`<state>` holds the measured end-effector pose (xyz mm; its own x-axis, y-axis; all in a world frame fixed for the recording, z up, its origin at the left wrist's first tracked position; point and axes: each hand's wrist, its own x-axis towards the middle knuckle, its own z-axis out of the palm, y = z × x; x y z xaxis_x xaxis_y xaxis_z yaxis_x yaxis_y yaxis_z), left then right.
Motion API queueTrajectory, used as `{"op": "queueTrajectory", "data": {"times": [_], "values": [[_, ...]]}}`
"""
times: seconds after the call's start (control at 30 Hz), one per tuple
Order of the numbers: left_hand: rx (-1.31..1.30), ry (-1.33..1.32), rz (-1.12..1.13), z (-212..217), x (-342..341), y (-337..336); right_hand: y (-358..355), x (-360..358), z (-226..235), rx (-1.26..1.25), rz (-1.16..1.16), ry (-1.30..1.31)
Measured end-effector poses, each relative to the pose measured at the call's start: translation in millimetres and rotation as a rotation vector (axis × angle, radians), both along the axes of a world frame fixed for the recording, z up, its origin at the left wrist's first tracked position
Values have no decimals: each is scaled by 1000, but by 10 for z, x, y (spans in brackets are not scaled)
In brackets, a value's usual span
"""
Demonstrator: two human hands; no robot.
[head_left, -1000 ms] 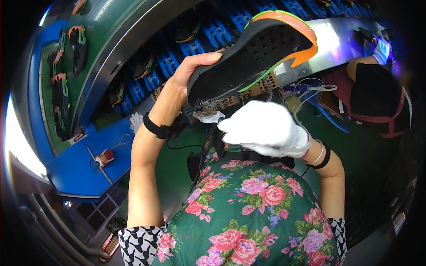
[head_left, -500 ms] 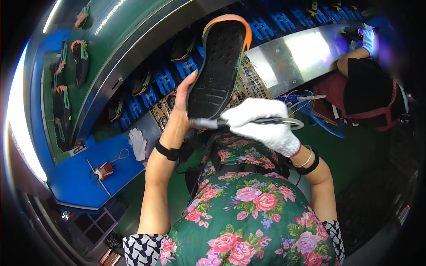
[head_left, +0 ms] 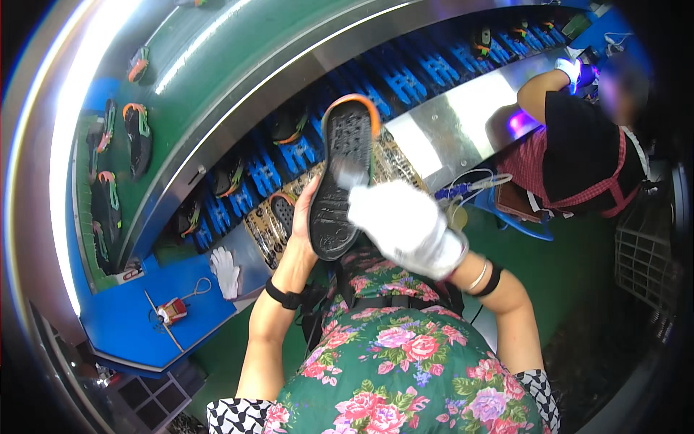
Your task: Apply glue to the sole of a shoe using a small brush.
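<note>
My bare left hand grips a black shoe sole by its left edge and tilts it up in front of me. Orange trims the sole's far end; its upward face has small holes, and the nearer part looks glossy and wet. My right hand, in a white knitted glove, is closed around a brush. Motion smears the bristles, which are over the middle of the sole. The glove covers the brush's handle. Just left of my left hand, a second dark sole lies on the stained work ledge.
A spare white glove lies beside the blue table, which bears a small red object. Blue racks run along the line. Several soles ride the green belt at left. A co-worker sits at right.
The brush has moved from the sole's near end up to its middle. The sole now sits lower in view, and more of its near end shows.
</note>
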<state>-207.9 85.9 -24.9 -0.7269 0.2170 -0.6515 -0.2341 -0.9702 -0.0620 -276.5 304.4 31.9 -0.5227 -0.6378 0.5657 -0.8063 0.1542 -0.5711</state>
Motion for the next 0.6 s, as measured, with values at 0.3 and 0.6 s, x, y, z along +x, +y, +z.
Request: {"op": "queueTrajectory", "data": {"times": [0.3,0.6], "values": [[-51,557,60,290,76,-177,336,-94,72,-886,341,-1260],[350,818,106,671,118,-49,520,198,-789,-959,-62,-1660]]}}
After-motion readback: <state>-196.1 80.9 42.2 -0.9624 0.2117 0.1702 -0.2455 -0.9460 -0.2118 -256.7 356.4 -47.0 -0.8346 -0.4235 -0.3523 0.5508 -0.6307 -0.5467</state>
